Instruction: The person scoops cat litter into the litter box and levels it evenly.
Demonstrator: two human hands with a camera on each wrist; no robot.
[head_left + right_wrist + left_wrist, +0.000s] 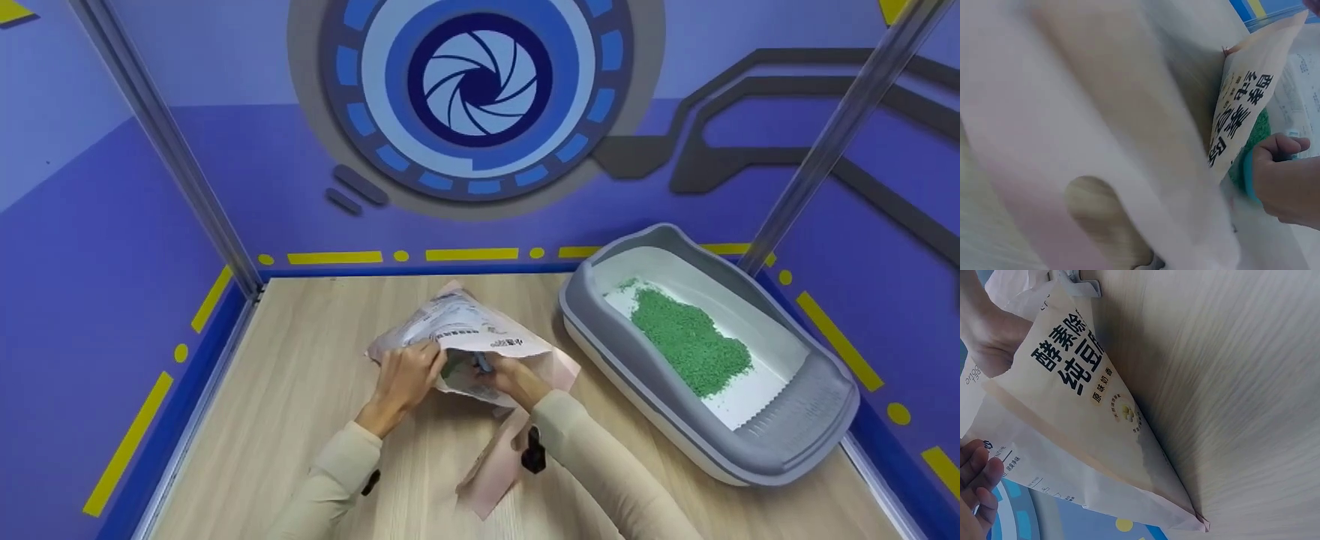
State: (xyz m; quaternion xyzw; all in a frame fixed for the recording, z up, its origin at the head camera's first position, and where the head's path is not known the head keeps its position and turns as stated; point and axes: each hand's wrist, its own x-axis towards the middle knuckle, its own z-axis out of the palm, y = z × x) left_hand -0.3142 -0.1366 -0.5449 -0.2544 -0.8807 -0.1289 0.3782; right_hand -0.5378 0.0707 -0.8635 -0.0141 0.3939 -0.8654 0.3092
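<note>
A pale printed bag [457,319] lies on the table with its cut mouth facing the person. The left hand [409,379] pinches the left edge of the mouth; in the left wrist view, the fingers of the left hand [978,481] are at the bag's side [1089,410]. Reaching into the mouth, the right hand [517,379] grips a blue-green tool [482,363]. In the right wrist view, the right hand [1286,180] has its fingers curled round the teal tool [1249,174], beside green granules [1261,128] inside the bag. The tool's far end is hidden.
A grey and white litter tray [637,382] holding green granules [686,341] stands at the right. A torn pink bag strip with a handle hole [499,465] hangs towards the front. Patterned panels [225,172] and metal posts border the wooden table [300,337].
</note>
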